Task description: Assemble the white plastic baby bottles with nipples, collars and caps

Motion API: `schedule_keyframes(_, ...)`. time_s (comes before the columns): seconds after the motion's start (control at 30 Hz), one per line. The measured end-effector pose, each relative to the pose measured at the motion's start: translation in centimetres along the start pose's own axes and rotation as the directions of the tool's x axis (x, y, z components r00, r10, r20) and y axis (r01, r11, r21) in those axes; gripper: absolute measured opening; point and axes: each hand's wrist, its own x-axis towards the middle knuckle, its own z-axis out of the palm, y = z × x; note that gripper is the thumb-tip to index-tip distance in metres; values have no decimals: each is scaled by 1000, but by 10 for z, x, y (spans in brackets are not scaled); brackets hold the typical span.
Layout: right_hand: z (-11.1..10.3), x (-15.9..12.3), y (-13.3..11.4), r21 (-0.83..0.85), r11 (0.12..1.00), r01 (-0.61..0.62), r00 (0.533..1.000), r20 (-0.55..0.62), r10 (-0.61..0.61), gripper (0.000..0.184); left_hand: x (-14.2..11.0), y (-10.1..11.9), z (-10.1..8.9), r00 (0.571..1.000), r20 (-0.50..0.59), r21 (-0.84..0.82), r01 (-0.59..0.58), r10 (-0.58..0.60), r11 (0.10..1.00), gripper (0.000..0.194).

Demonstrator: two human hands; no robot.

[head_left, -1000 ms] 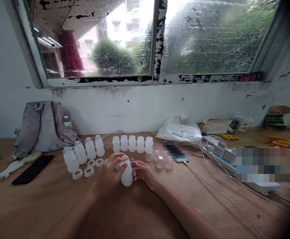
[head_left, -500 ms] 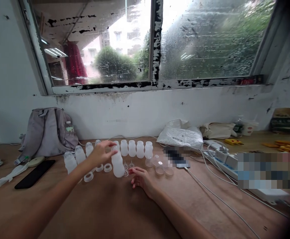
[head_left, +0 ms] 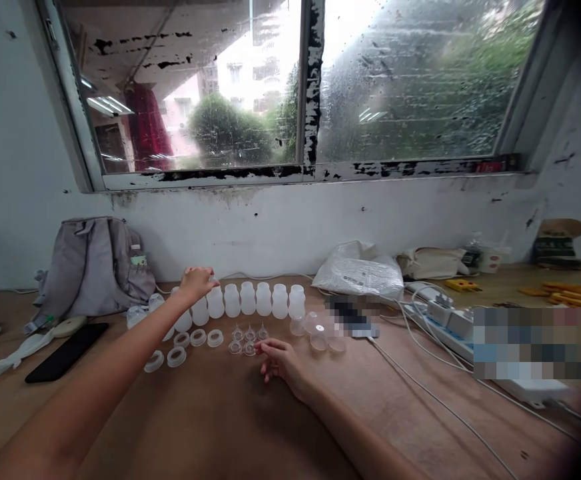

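Observation:
My left hand (head_left: 198,281) reaches far over the table, fingers closed on the top of a frosted white bottle (head_left: 215,301). That bottle stands at the left end of a row of several like bottles (head_left: 264,299) along the wall. My right hand (head_left: 279,360) rests on the table with its fingers loosely curled and apart, holding nothing. Its fingertips are beside several small clear nipples (head_left: 248,337). Several white screw rings (head_left: 176,357) lie to the left of them. More bottles with clear caps (head_left: 184,321) stand under my left forearm.
A grey backpack (head_left: 93,267) leans on the wall at left, with a black phone (head_left: 59,361) in front. Clear dome caps (head_left: 316,327), a white plastic bag (head_left: 360,270), a power strip (head_left: 443,312) and white cables (head_left: 435,397) lie to the right.
My left hand carried the bottle from in front of me up to the left end of the row by the wall. My right hand let go of it and stayed on the table.

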Motion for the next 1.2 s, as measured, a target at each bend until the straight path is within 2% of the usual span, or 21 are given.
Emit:
schedule_keyframes(0.27, 0, 2, 1, -11, 1000, -11, 1000, 1, 11, 28, 3, -2, 22, 1000, 7, 30, 4, -4, 1000, 34)
schedule_keyframes(0.5, 2, 1, 1, -18, 1000, -9, 1000, -5, 9, 27, 4, -3, 29, 1000, -17, 34, -4, 4, 999, 32)
schedule_keyframes(0.67, 3, 2, 1, -38, 999, -13, 1000, 1, 13, 27, 0, -1, 33, 997, -73, 40, -13, 16, 999, 30)
schedule_keyframes(0.73, 2, 3, 2, -76, 997, 24, 999, -37, -27, 26, -3, 2, 31, 992, -122, 46, -18, 24, 999, 31)
schedule_keyframes(0.8, 1, 3, 2, -211, 972, 107, 985, -109, -132, 23, -7, 5, 27, 983, -183, 53, -21, 30, 998, 35)
schedule_keyframes(0.87, 0, 2, 3, -470, 857, 211, 944, -132, -304, 18, -16, 10, 25, 967, -248, 51, -46, 57, 998, 36)
schedule_keyframes(0.93, -1, 0, 4, -733, 615, 291, 894, -20, -447, 17, -31, 18, 26, 944, -312, 30, -106, 110, 994, 30)
schedule_keyframes(1.0, -2, -3, 6, -878, 356, 321, 871, 127, -474, 22, -52, 26, 34, 919, -363, -8, -167, 153, 986, 23)
schedule_keyframes(1.03, -2, -4, 7, -912, 261, 316, 877, 176, -446, 27, -65, 31, 41, 917, -366, -28, -180, 158, 983, 21)
schedule_keyframes(1.1, -2, -5, 11, -946, 153, 284, 909, 215, -357, 37, -91, 39, 58, 925, -362, -69, -153, 119, 986, 19)
schedule_keyframes(1.2, -2, -4, 14, -954, 124, 274, 938, 237, -252, 40, -121, 45, 83, 940, -339, -107, -71, 31, 992, 20)
